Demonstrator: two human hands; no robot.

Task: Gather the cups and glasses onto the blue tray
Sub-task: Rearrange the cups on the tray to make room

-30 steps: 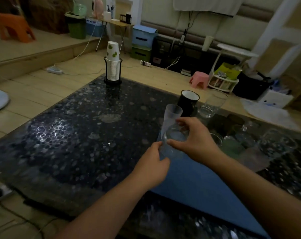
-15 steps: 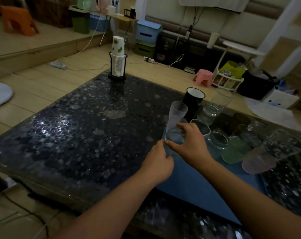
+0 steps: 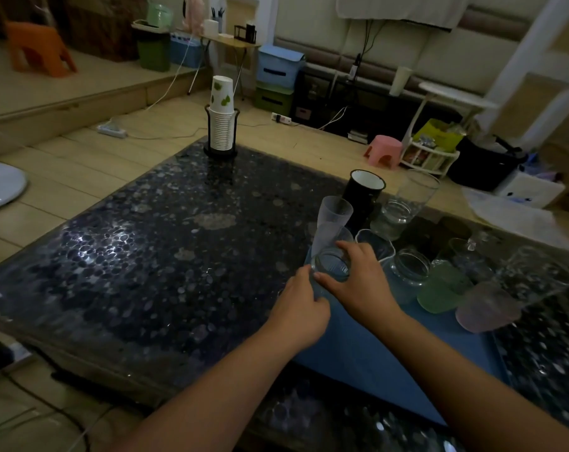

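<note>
On the dark pebble-patterned glass table [image 3: 152,256], both hands clasp a small clear ribbed glass [image 3: 330,267] at the flat blue tray's [image 3: 367,353] near-left corner: right hand [image 3: 358,288] pinching its rim, left hand [image 3: 301,309] cupping its side. Likely slick and breakable; low on the wall grips safest.

A dim room with a pale wood-plank floor [image 3: 81,177] and a raised platform at far left, where an orange stool [image 3: 38,48] stands. A dark, pebble-patterned table [image 3: 139,256] fills the foreground. Along the far wall sit a green bin [image 3: 152,50], stacked blue and green boxes [image 3: 278,79] and a pink stool [image 3: 385,154].
</note>
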